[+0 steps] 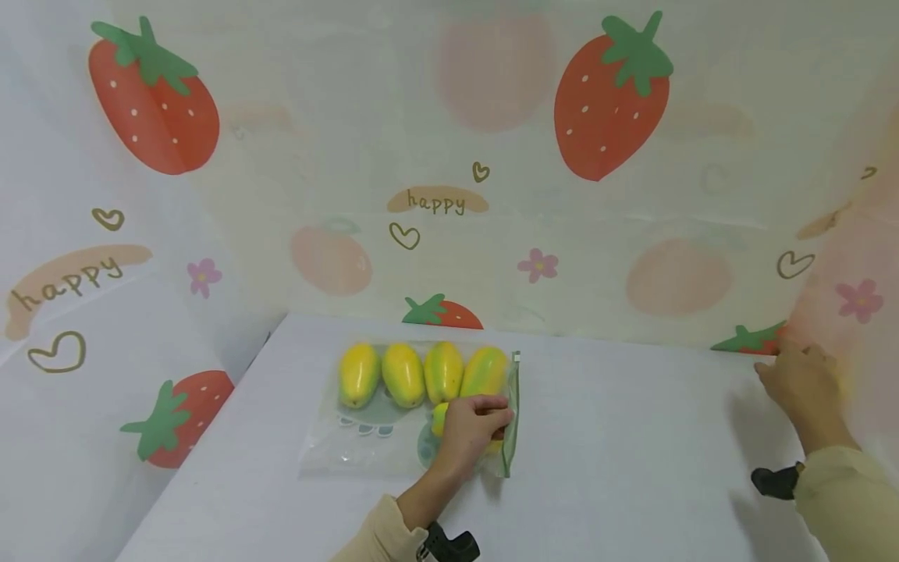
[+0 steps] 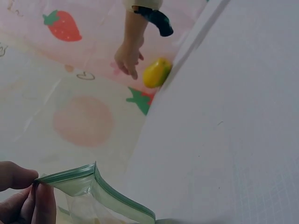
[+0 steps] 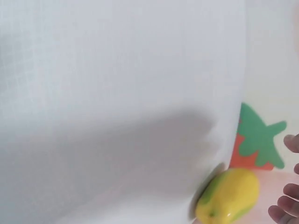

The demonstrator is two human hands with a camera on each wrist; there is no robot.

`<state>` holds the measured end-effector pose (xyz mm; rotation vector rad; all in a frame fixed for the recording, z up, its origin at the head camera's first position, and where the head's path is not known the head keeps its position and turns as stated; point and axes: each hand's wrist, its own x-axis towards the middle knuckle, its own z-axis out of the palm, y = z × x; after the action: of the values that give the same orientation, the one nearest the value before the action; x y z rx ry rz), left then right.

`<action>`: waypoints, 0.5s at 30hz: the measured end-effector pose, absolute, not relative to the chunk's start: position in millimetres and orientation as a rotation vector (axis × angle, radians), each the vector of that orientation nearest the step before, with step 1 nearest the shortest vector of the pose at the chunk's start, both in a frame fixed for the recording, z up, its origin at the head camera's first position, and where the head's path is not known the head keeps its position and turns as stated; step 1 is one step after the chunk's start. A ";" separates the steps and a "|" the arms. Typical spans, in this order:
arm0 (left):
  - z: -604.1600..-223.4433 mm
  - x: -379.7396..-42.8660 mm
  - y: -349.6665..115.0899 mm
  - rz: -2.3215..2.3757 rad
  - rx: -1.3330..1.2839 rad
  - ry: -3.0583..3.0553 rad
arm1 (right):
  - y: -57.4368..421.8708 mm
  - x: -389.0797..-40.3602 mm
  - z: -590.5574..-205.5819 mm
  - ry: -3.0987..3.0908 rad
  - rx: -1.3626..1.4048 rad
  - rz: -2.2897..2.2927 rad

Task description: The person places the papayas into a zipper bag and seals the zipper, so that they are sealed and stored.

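Note:
A clear zip bag [image 1: 326, 445] with a green zip edge lies on the table, holding several yellow-green mangoes [image 1: 403, 375]. My left hand [image 1: 469, 433] is over the bag's right end and pinches the green zip edge [image 2: 70, 173] between thumb and fingers, lifting that side of the mouth. Another mango [image 3: 229, 196] lies loose by the table's far right edge, beside the printed wall sheet. Above it hovers my right hand [image 1: 804, 386], fingers spread and apart from the fruit; in the head view that mango is hidden behind the hand.
A white-covered table [image 1: 618, 453] carries the bag. Sheets printed with strawberries [image 1: 611, 101], hearts and flowers stand as walls at the back, left and right. Dark straps [image 1: 453, 542] with camera mounts sit on both wrists.

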<state>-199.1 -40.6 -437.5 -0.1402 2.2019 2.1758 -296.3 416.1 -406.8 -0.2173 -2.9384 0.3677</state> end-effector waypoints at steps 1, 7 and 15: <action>-437.8 -198.9 -40.5 2.180 -0.137 2.205 | 418.1 -294.4 -407.3 -2.939 -0.235 0.370; -438.2 -197.6 -41.0 2.181 -0.140 2.185 | 426.0 -287.0 -410.9 -2.932 -0.435 0.408; -438.3 -192.1 -42.7 2.167 -0.155 2.116 | 430.0 -286.3 -410.8 -2.906 -0.574 0.459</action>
<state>-192.1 -42.7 -438.3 -0.1548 2.1162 2.1670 -286.3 430.0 -410.8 -0.5736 -2.9060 0.4592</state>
